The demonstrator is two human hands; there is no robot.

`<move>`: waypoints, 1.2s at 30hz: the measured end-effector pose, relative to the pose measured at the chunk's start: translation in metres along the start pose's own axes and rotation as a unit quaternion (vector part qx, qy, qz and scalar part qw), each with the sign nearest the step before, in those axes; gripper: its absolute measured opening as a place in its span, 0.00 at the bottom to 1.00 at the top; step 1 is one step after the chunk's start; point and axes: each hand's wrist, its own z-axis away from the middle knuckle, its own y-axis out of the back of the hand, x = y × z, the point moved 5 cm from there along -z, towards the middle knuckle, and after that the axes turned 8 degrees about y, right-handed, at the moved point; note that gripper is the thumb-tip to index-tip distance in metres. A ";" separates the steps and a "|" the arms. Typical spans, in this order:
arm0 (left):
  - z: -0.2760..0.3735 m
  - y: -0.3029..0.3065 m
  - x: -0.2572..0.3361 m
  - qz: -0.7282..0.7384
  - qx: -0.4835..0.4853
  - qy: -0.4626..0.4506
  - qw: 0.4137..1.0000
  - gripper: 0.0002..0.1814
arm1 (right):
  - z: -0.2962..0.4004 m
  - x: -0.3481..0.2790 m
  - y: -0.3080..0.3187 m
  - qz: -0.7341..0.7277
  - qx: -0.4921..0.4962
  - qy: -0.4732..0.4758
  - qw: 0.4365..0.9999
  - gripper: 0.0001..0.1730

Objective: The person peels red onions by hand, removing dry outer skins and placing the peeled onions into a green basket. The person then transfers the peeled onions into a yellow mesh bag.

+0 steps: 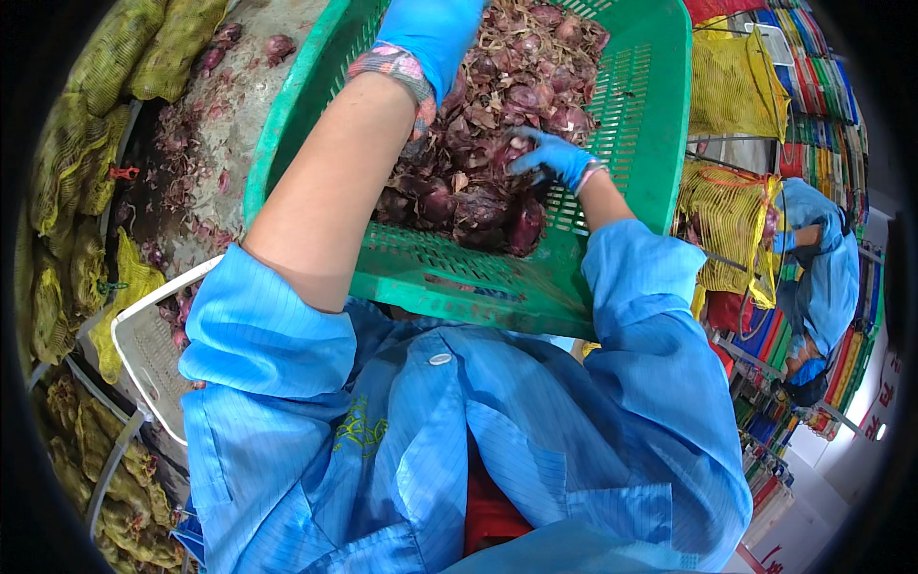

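Observation:
A large green plastic basket (pixel 459 301) with slotted walls stands before me, holding a heap of red onions (pixel 527 97) with dry, loose skins. My left hand (pixel 434 36), in a blue glove over a patterned cuff, reaches over the far left part of the heap; its fingers lie beyond the picture's top edge. Also gloved in blue, my right hand (pixel 546 156) is in the right side of the heap, fingers spread and bent around an onion (pixel 518 149). Blur hides whether it grips that onion. More onions (pixel 527 226) lie near the basket's close wall.
Filled yellow mesh sacks (pixel 100 64) line the left side. Onion skins and loose onions (pixel 278 47) lie on the grey floor beside a white plastic basket (pixel 133 344). At right, yellow mesh bags (pixel 735 86) hang on metal frames near a person in blue (pixel 825 265) and stacked coloured crates.

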 end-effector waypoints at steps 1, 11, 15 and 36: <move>-0.003 0.003 -0.004 -0.002 -0.006 -0.005 1.000 0.12 | 0.011 -0.018 -0.003 -0.121 0.003 -0.023 0.992 0.44; 0.002 -0.034 -0.038 -0.132 -0.272 0.140 0.943 0.20 | 0.076 -0.137 0.006 -0.298 -0.017 0.331 0.895 0.37; 0.005 -0.038 -0.043 -0.050 -0.288 0.198 0.936 0.23 | 0.093 -0.144 0.004 -0.308 0.105 0.346 0.880 0.25; 0.013 -0.051 -0.018 0.154 -0.341 -0.059 0.925 0.41 | 0.123 -0.161 -0.009 -0.260 0.182 0.365 0.875 0.43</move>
